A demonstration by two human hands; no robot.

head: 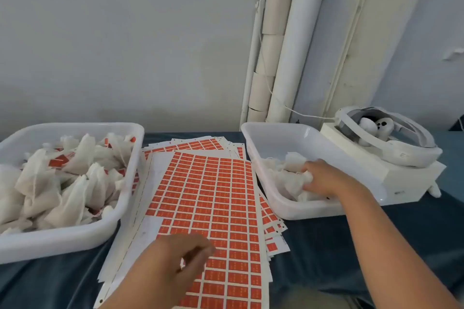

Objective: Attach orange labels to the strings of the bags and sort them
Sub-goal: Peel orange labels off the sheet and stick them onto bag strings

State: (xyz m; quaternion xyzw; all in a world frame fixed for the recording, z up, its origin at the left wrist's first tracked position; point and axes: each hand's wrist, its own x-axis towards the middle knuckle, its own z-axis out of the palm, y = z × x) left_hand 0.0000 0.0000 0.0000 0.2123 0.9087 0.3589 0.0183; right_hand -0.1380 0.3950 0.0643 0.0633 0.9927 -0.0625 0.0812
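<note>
A stack of sheets of orange labels (211,198) lies in the middle of the table. My left hand (175,258) hovers over the sheet's lower part, fingers curled, fingertips close to the labels; whether it pinches a label I cannot tell. The left white tub (75,236) holds several white bags (75,178), some with orange labels on them. The right white tub (261,138) holds a few white bags (288,173). My right hand (324,178) is inside it, fingers curled round a bag.
A white box (401,183) with a white headset (391,138) on it stands right of the right tub. White pipes (296,52) and cardboard tubes run up the wall behind. A dark blue cloth (326,246) covers the table.
</note>
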